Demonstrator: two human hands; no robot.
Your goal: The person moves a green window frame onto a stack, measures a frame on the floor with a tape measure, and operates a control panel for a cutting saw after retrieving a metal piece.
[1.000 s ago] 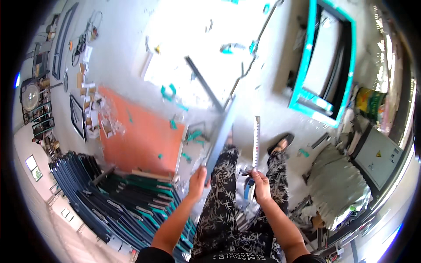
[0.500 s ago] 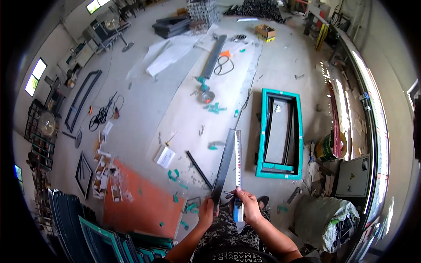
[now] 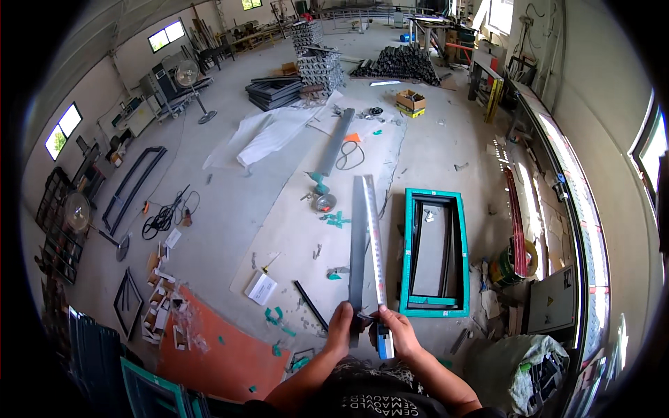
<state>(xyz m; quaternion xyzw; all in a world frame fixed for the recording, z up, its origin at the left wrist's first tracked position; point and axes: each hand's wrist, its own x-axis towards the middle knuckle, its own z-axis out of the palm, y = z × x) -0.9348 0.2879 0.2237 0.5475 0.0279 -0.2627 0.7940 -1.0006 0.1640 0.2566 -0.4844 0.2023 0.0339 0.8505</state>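
My left hand (image 3: 339,329) is closed around the near end of a long dark grey profile bar (image 3: 357,258), which points away from me. Just to its right, my right hand (image 3: 400,337) grips a blue and white tape measure (image 3: 385,343). The pale metal tape blade (image 3: 373,237) is drawn out alongside the bar, its far end close to the bar's far end. Both stand out in front of my body above the floor. A small dark piece (image 3: 366,317) shows between my hands; its kind I cannot make out.
To the right lies a teal-edged rectangular frame (image 3: 465,258) with dark bars inside. A black strip (image 3: 310,304), a white box (image 3: 260,288) and teal scraps (image 3: 334,219) lie ahead-left. An orange-brown sheet (image 3: 209,355) and a stuffed sack (image 3: 498,366) flank me.
The view has tilted up, showing more of the far room. The bar and tape blade have swung left at their far ends, and my hands have come closer together.
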